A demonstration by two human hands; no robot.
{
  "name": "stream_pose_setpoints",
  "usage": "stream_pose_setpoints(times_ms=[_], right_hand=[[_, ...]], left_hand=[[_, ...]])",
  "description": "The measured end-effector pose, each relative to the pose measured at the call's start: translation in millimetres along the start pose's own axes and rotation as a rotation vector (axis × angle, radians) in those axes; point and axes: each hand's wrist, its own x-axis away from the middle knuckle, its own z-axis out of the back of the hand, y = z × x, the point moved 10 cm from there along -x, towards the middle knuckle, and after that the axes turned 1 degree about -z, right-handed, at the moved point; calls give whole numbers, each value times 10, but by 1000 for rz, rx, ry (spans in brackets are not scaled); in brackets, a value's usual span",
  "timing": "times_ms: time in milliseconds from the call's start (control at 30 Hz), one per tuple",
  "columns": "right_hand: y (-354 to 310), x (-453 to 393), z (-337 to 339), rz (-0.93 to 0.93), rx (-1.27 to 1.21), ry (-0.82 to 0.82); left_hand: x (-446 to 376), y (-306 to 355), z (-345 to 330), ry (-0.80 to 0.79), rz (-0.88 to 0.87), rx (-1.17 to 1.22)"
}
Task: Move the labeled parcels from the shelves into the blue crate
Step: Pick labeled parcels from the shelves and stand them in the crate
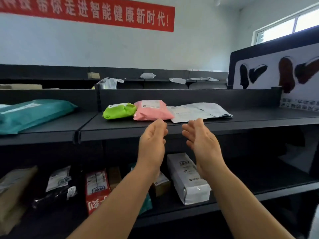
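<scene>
— What lay on the upper shelf (172,128), and what were the parcels made of?

— It was a dark, matte metal shelf with a raised back panel. Three soft plastic mailers sat in a row on it: a crinkled lime-green parcel (120,110), a puffy pink parcel (152,110) touching its right side, and a flat, wrinkled grey-white parcel (198,111) tucked against the pink one. Each bore a white label. A large teal mailer (32,113) lay well apart on the left.

— And the hands?

— Both were empty, fingers relaxed, palms facing each other. The left hand (152,142) hovered just before the pink parcel, the right hand (202,141) before the grey-white one; neither gripped anything.

— Anything below?

— On the lower shelf (259,192) stood a long white boxy parcel (188,178), a red-and-white packet (97,188), a glossy black bag (57,187) and brown cardboard, partly hidden by the forearms.

— The blue crate?

— It wasn't in view.
</scene>
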Motion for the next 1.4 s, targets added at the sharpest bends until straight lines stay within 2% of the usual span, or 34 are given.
stream_pose_setpoints(times_ms=[333, 533, 600, 733, 867, 933, 1033, 1100, 1400], right_hand=[[-184, -327, -776, 144, 32, -46], [-273, -613, -1001, 251, 191, -87], [-279, -765, -1114, 307, 301, -135], [-317, -1061, -1365, 479, 624, -221], [-214, -1333, -1628, 525, 979, -334], [-95, -1477, -1705, 481, 1101, -373], [84, -1597, -1781, 405, 1205, -447], [165, -1629, -1787, 373, 1231, -483], [-4, -1413, -1708, 496, 1276, -501]], left_hand=[[-589, 168, 644, 30, -91, -67], [-973, 267, 800, 16, -154, -282], [-1155, 297, 806, -10, -199, -419], [-1606, 280, 804, -52, -283, -949], [-2045, 117, 830, -101, -199, -1425], [-2180, 10, 844, -157, -144, -1568], [-2221, -161, 855, -269, -60, -1643], [-2197, -230, 856, -314, -70, -1664], [-1951, -177, 709, -320, -133, -1595]])
